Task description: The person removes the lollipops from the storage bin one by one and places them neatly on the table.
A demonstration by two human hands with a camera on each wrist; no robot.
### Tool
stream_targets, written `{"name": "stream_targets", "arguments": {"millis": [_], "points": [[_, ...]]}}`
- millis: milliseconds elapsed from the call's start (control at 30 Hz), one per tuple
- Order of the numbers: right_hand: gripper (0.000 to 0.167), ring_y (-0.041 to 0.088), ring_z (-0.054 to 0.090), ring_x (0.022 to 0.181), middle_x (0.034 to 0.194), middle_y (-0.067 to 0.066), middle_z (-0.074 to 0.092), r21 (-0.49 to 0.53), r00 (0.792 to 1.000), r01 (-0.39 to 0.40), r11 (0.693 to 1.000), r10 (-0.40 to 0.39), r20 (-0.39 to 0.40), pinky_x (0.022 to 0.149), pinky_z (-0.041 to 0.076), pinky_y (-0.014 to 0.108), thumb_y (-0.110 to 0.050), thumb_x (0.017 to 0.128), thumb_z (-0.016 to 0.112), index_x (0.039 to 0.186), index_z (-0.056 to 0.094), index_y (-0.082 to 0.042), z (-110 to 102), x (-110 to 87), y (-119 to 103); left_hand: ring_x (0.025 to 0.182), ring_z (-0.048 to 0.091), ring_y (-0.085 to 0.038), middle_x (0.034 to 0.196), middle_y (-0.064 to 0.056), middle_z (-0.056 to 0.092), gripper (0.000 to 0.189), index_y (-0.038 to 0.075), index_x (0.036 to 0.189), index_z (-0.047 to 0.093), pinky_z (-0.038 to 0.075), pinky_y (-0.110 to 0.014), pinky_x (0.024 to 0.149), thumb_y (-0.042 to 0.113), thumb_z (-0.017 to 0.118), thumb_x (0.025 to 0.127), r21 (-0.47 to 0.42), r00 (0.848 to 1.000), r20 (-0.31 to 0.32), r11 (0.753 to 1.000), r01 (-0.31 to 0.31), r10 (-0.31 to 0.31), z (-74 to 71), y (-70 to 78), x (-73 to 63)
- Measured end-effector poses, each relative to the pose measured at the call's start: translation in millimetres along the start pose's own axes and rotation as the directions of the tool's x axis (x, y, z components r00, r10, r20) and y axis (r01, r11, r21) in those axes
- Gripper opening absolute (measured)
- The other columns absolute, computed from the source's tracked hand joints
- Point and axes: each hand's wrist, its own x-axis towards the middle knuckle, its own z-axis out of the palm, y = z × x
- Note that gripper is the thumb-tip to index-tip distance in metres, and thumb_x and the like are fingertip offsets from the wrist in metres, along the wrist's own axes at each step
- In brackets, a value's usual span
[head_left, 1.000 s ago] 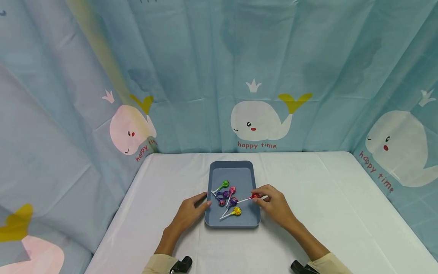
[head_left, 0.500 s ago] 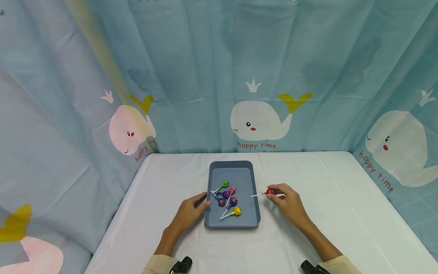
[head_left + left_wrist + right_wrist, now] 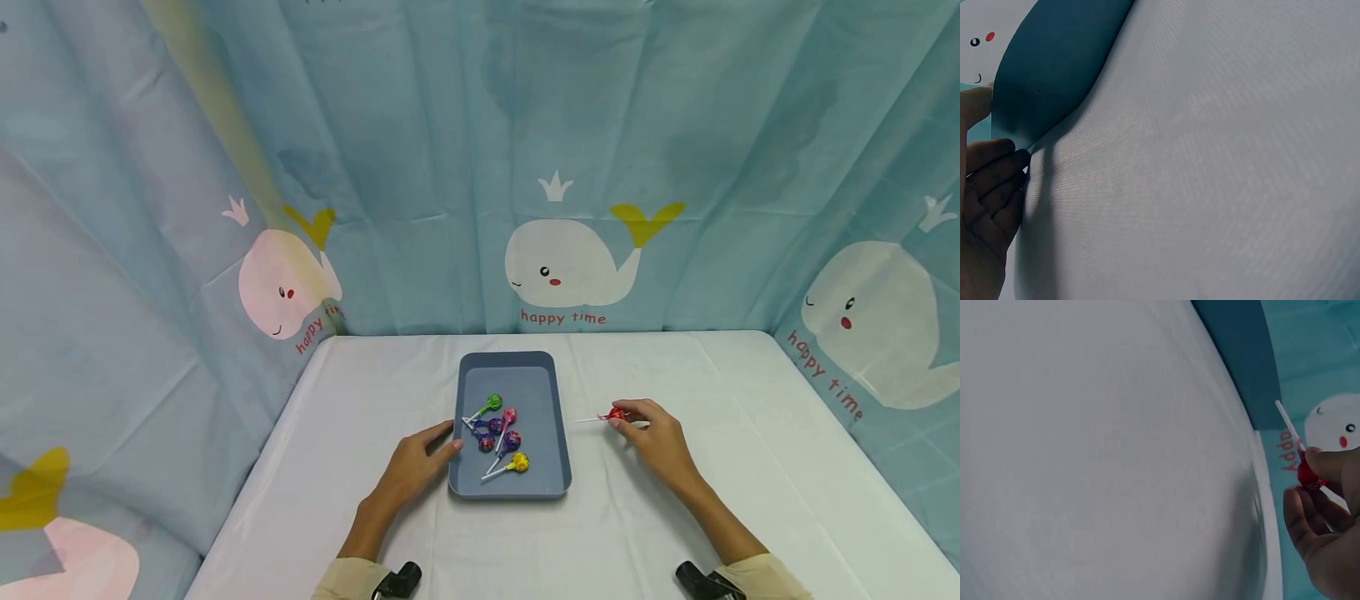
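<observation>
A blue-grey tray (image 3: 536,383) lies on the white-covered table. My left hand (image 3: 414,467) grips its left rim, the thumb lapping over the edge; in the left wrist view its fingers (image 3: 997,165) meet the tray's side (image 3: 1054,69). Inside the tray lie a green lollipop (image 3: 493,402), a pink lollipop (image 3: 510,415), a yellow lollipop (image 3: 519,462) and several purple ones (image 3: 512,442). To the tray's right, my right hand (image 3: 656,437) pinches a red lollipop (image 3: 617,413) by its wrapped head between thumb and fingers. Its white stick (image 3: 1288,422) points left toward the tray.
White cloth (image 3: 720,400) covers the table, stretching away on both sides of the tray. Behind and beside it hangs a blue curtain (image 3: 420,167) printed with whales. Black wrist straps (image 3: 401,579) sit at both sleeves.
My right hand has carried the red lollipop from over the tray's right rim out to the right, above the tablecloth. The left hand and the tray have stayed in place.
</observation>
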Motion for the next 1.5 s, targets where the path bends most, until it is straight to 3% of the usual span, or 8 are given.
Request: {"name": "stream_targets", "arguments": {"millis": [333, 833, 1500], "points": [[0.033, 0.027, 0.072, 0.098, 0.111, 0.011, 0.074, -0.049, 0.999, -0.043, 0.998, 0.043, -0.009, 0.070, 0.053, 0.016, -0.010, 0.093, 0.083, 0.124, 0.076, -0.002, -11.7, 7.0, 17.1, 0.148, 0.048, -0.042, 0.155, -0.012, 0.058, 0.068, 0.015, 0.152, 0.061, 0.037, -0.062, 0.124, 0.057, 0.068, 0.099, 0.001, 1.000, -0.004, 1.000, -0.003, 0.003, 0.3, 0.4, -0.5], [0.031, 0.028, 0.069, 0.101, 0.110, 0.015, 0.074, -0.100, 0.996, -0.090, 0.991, 0.089, -0.022, 0.080, 0.044, 0.010, -0.008, 0.094, 0.081, 0.123, 0.076, -0.001, -19.5, 15.2, 32.8, 0.148, 0.049, -0.043, 0.155, -0.012, 0.059, 0.067, 0.015, 0.151, 0.061, 0.038, -0.062, 0.124, 0.057, 0.068, 0.100, 0.000, 1.000, -0.007, 1.000, -0.003, 0.003, 1.4, -1.4, -0.6], [0.033, 0.032, 0.067, 0.103, 0.108, 0.018, 0.076, -0.121, 0.988, -0.149, 0.981, 0.151, 0.011, 0.089, 0.053, 0.044, -0.010, 0.096, 0.079, 0.126, 0.073, 0.001, -21.2, 20.1, 35.8, 0.149, 0.048, -0.042, 0.156, -0.011, 0.058, 0.067, 0.016, 0.152, 0.061, 0.037, -0.062, 0.124, 0.058, 0.068, 0.100, 0.004, 1.000, 0.000, 1.000, 0.008, -0.008, 1.7, -1.7, 0.1]]}}
